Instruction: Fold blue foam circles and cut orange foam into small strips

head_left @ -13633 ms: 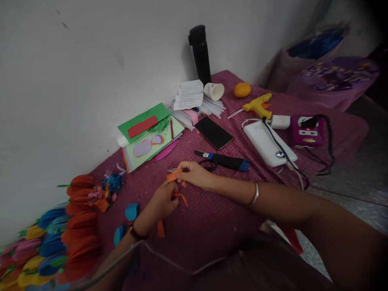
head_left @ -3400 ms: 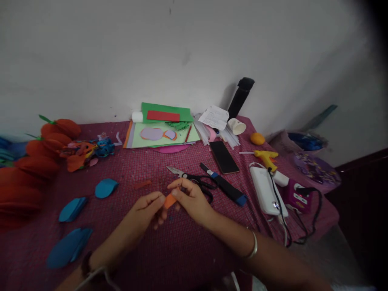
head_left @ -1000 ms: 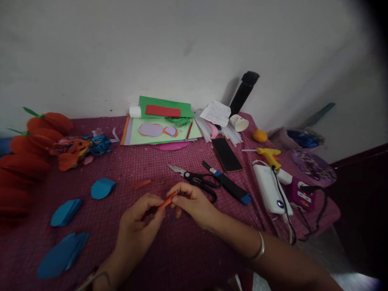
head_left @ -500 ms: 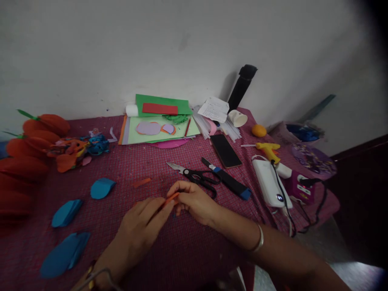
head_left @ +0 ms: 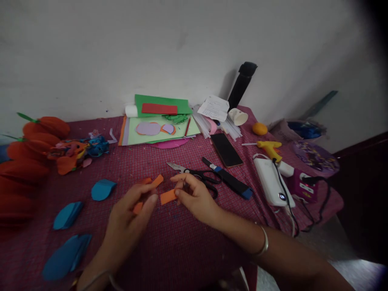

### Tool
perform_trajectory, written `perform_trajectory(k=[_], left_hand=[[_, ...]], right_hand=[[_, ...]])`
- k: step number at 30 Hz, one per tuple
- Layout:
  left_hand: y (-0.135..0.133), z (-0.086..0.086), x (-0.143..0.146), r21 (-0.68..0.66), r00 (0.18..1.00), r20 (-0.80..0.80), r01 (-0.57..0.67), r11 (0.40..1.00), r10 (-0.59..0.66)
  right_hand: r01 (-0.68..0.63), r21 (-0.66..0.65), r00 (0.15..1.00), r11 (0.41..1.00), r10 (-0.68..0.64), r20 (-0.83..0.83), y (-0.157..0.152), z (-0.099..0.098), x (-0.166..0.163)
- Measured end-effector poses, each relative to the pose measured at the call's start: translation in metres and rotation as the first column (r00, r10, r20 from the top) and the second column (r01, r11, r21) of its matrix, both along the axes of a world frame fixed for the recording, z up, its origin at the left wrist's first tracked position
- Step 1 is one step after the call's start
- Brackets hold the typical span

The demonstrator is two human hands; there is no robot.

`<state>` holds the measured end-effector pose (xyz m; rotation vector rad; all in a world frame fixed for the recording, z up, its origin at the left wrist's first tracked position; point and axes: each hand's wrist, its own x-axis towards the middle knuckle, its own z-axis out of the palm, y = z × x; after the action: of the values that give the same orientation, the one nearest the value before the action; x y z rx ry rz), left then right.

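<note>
My right hand pinches a small flat orange strip between thumb and fingertips. Left of it, my left hand has a narrower orange strip at its fingertips, with the thumb slightly apart from the index finger. Beneath and behind the left hand, two more orange pieces show on the cloth: a darker one and a partly covered one. Black-handled scissors lie just beyond my right hand, partly hidden by it. A blue and black utility knife lies to their right.
Blue folded petal-like pieces lie left. Orange pumpkin-like shapes and scraps sit farther left. Coloured sheets are at the back. A phone, yellow glue gun, white power bank and corded purple socket box stand right.
My hands have moved apart. The orange material between them now shows as two separate strips, one at each hand, and the left hand has shifted left and opened somewhat.
</note>
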<state>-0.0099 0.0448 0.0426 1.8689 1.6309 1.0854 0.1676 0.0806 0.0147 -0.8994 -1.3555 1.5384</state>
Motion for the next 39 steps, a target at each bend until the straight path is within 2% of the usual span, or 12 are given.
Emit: perform_trajectory(k=[2,5,11,15,23,28,32,33,35,39], left_hand=[[-0.006,0.0,0.01,-0.21,0.97,0.244,0.07,0.975,-0.017],[-0.011,-0.004,0.02,-0.332,0.896,0.442,0.123,0.935,0.039],[-0.012,-0.011,0.022,-0.375,0.833,0.544,0.132,0.918,0.103],[-0.013,-0.011,0.023,-0.391,0.762,0.621,0.102,0.915,0.181],[-0.015,-0.008,0.028,-0.411,0.552,0.788,0.139,0.901,0.275],[-0.016,-0.01,0.025,-0.419,0.459,0.841,0.214,0.883,0.288],[-0.015,-0.01,0.023,-0.397,0.366,0.886,0.283,0.873,0.284],[-0.014,-0.011,0.023,-0.401,0.369,0.884,0.279,0.872,0.288],[-0.014,-0.013,0.022,-0.412,0.428,0.858,0.243,0.878,0.285],[-0.015,-0.012,0.022,-0.398,0.652,0.728,0.152,0.905,0.211]], right_hand=[[0.004,0.042,1.0,0.999,-0.005,0.013,-0.004,0.002,0.0],[-0.021,0.033,1.0,0.999,0.021,0.005,-0.007,0.006,0.0],[-0.17,-0.089,0.985,0.981,0.17,-0.001,-0.006,0.006,0.0],[-0.151,-0.086,0.988,0.985,0.151,0.0,-0.007,0.004,-0.001],[-0.198,-0.224,0.97,0.954,0.157,-0.187,-0.008,0.003,-0.001],[-0.205,-0.192,0.966,0.96,0.167,-0.199,-0.009,0.003,0.0],[-0.105,-0.04,0.992,0.994,0.102,-0.068,-0.012,0.005,0.001],[-0.087,-0.007,0.996,0.996,0.086,-0.035,-0.013,0.006,0.001],[-0.077,0.023,0.997,0.997,0.077,0.016,-0.013,0.006,0.001],[-0.086,0.039,0.995,0.996,0.084,0.051,-0.013,0.005,0.0]])
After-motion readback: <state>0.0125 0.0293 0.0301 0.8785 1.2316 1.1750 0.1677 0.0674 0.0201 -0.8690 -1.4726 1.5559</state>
